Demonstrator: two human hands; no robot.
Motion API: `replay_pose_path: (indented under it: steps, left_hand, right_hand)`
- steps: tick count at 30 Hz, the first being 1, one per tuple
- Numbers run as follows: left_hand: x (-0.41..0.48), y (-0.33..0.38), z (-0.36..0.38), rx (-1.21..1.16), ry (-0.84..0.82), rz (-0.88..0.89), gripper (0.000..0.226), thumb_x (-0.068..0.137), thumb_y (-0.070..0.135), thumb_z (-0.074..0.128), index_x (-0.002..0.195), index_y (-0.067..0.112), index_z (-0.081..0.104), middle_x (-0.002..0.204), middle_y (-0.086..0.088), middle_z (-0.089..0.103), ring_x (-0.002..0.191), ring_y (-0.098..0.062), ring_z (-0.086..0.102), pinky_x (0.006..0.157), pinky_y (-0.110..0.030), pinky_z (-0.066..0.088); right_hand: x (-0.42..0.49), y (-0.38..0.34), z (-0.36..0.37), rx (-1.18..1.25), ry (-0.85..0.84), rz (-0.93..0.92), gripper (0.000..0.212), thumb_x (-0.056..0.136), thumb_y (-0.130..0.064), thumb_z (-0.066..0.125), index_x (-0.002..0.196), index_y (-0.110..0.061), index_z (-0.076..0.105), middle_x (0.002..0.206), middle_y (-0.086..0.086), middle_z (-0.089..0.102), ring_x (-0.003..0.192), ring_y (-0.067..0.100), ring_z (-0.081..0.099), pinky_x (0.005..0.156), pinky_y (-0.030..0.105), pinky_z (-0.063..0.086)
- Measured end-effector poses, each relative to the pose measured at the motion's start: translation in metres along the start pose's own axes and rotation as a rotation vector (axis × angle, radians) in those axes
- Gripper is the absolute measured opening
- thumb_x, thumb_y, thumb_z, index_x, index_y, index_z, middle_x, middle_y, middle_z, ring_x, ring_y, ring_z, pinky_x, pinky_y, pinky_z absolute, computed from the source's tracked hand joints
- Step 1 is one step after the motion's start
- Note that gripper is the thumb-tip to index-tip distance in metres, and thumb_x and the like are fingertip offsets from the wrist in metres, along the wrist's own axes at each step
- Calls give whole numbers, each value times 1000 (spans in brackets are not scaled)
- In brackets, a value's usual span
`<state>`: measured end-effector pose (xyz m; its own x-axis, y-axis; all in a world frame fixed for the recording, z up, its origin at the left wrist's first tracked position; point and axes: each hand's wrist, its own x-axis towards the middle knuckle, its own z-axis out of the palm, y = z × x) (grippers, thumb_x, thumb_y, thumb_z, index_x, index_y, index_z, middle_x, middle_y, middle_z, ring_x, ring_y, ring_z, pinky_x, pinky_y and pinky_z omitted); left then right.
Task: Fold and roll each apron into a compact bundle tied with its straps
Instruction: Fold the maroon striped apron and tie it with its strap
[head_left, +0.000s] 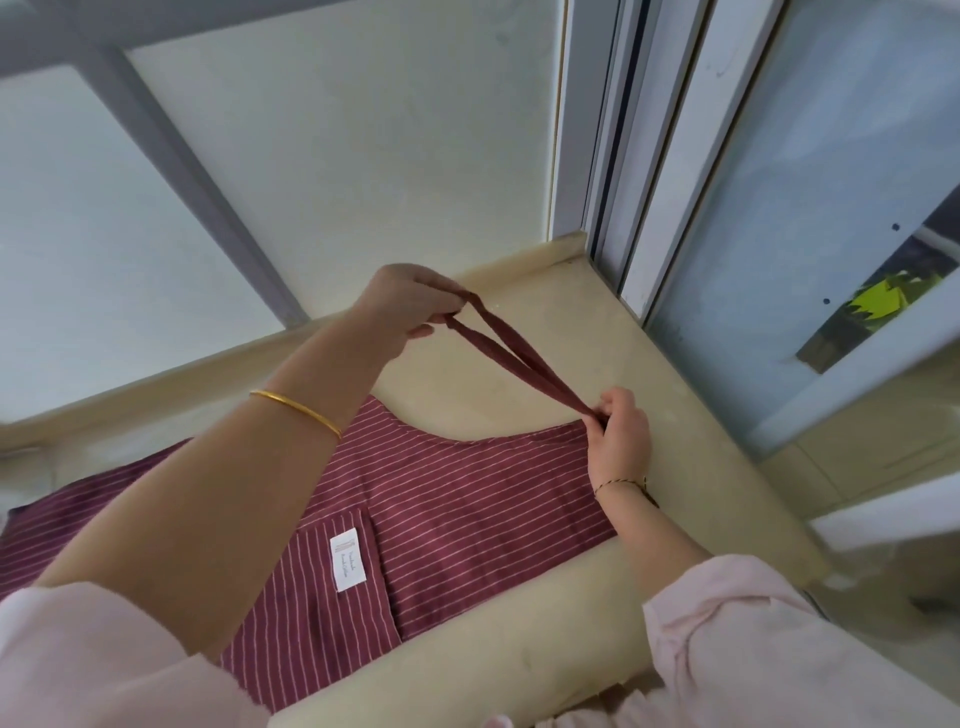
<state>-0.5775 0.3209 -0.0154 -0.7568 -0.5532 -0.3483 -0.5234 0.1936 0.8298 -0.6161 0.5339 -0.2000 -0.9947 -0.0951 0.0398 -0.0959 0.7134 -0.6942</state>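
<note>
Left hand (410, 306) pinches the strap (550, 382) loop's end, right hand (621, 434) pinches its base near the counter's (597, 332) right edge; best keep it taut and untwisted, then lay it flat on the apron (467, 499).

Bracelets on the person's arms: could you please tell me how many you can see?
2. A gold bangle sits on the left forearm; a thin dark cord bracelet circles the right wrist. The pink sleeves could hide more.

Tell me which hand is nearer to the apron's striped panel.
Right. The right hand pinches the strap at the top corner of the striped panel; the left hand holds the loop's far end up, beyond the panel's upper edge.
</note>
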Motion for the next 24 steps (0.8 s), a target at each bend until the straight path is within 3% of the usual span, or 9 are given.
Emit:
replay_pose_path:
  steps: [3, 7, 10, 13, 16, 19, 21, 23, 24]
  left_hand:
    - [-11, 0, -6, -536, -176, -245, 12, 91, 12, 60, 97, 21, 66, 79, 5, 65, 78, -7, 61, 83, -24, 44]
    - [-22, -13, 4, -677, -266, -203, 15, 89, 16, 60, 103, 17, 65, 61, 6, 57, 69, -9, 56, 90, -29, 40]
    - [-26, -36, 7, -472, -219, -164, 20, 86, 19, 67, 103, 9, 65, 65, 5, 57, 59, -6, 52, 84, -27, 45]
    - [-31, -78, 5, -13, -278, -159, 23, 86, 21, 65, 106, 10, 64, 95, 0, 64, 87, -14, 60, 88, -28, 48]
    - [-37, -126, 5, 397, -227, -119, 14, 86, 20, 67, 99, 16, 64, 99, 1, 63, 94, -16, 59, 85, -28, 45]
    - [-38, -160, 12, 473, -137, -63, 18, 85, 18, 67, 101, 15, 61, 89, 0, 64, 83, -18, 61, 75, -29, 50]
    - [-40, -169, 17, 507, -89, -5, 16, 86, 18, 66, 101, 19, 58, 83, 3, 61, 77, -16, 58, 68, -28, 47]
    - [-41, -175, 22, 529, -68, 61, 17, 87, 16, 65, 101, 20, 55, 82, 3, 59, 78, -16, 56, 68, -27, 47]
    - [-43, -178, 23, 558, -65, 87, 18, 87, 17, 65, 102, 20, 55, 84, 3, 58, 79, -16, 56, 69, -27, 47]
  right_hand:
    - [0, 1, -1, -60, -21, -8, 21, 92, -15, 58, 111, -9, 61, 97, 11, 62, 89, 26, 59, 74, 32, 50]
    - [2, 2, -3, -87, -29, -26, 20, 94, -18, 55, 110, -9, 63, 97, 11, 63, 87, 25, 60, 72, 30, 48]
    - [2, 8, -4, -71, -20, -54, 16, 94, -16, 54, 106, -10, 64, 93, 10, 64, 84, 25, 60, 68, 28, 46]
    - [1, 14, -8, -56, -38, -94, 17, 92, -6, 52, 103, -9, 65, 91, 11, 64, 85, 27, 59, 67, 27, 42]
    - [0, 15, -16, -99, -95, -188, 25, 88, 3, 51, 101, -7, 70, 102, 11, 67, 99, 28, 59, 80, 30, 45]
    - [-10, 2, -22, -219, -67, -315, 29, 82, 7, 54, 99, -6, 73, 115, 11, 64, 113, 31, 52, 92, 34, 43]
    - [-24, -17, -20, -262, 13, -521, 21, 75, 4, 63, 87, -9, 75, 98, 9, 67, 96, 31, 57, 79, 36, 47]
    - [-35, -33, -13, -294, -127, -658, 13, 78, -4, 63, 84, -12, 72, 89, 4, 64, 87, 25, 56, 74, 33, 48]
    - [-38, -38, -8, -327, -257, -621, 12, 83, -11, 60, 88, -15, 70, 94, 3, 62, 91, 23, 54, 77, 32, 48]
